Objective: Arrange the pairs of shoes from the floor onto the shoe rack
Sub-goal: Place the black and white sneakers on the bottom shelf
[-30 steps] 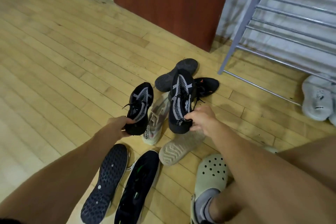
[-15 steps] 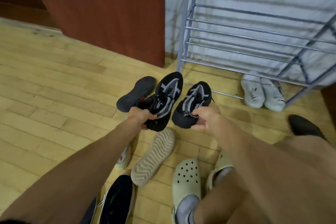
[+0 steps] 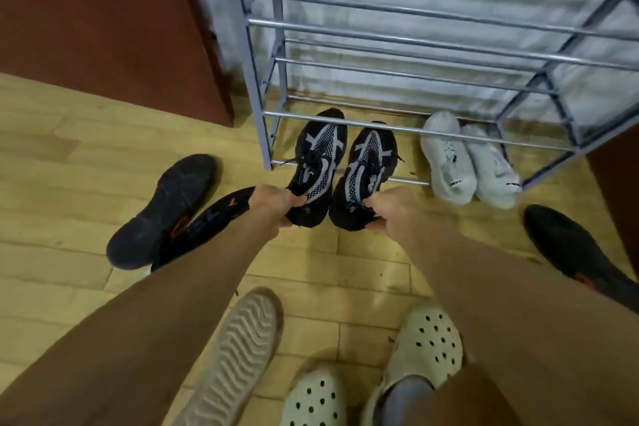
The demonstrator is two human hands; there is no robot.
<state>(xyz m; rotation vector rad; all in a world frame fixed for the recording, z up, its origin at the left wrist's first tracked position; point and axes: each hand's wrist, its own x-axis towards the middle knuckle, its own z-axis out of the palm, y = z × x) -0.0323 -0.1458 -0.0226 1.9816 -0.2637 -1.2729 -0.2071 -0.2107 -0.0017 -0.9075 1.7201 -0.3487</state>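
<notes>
I hold a pair of black sneakers with white mesh stripes, one in each hand. My left hand (image 3: pixel 275 201) grips the heel of the left sneaker (image 3: pixel 320 156). My right hand (image 3: pixel 390 209) grips the heel of the right sneaker (image 3: pixel 368 169). Both toes point at the grey metal shoe rack (image 3: pixel 345 29) and reach its lowest front bars at the left end. A white pair of sneakers (image 3: pixel 466 162) sits side by side on the bottom tier, to the right.
Two dark shoes (image 3: pixel 166 211) lie on the wooden floor at left, one sole up. A beige shoe (image 3: pixel 235 356) lies sole up near my feet, which wear pale clogs (image 3: pixel 428 342). Another dark shoe (image 3: pixel 570 249) lies at right. A red-brown cabinet (image 3: pixel 103 21) stands left of the rack.
Both hands carried the black sneakers from the pile on the floor forward and to the right, up to the rack's bottom tier. The sneakers now sit parallel with toes at the bars.
</notes>
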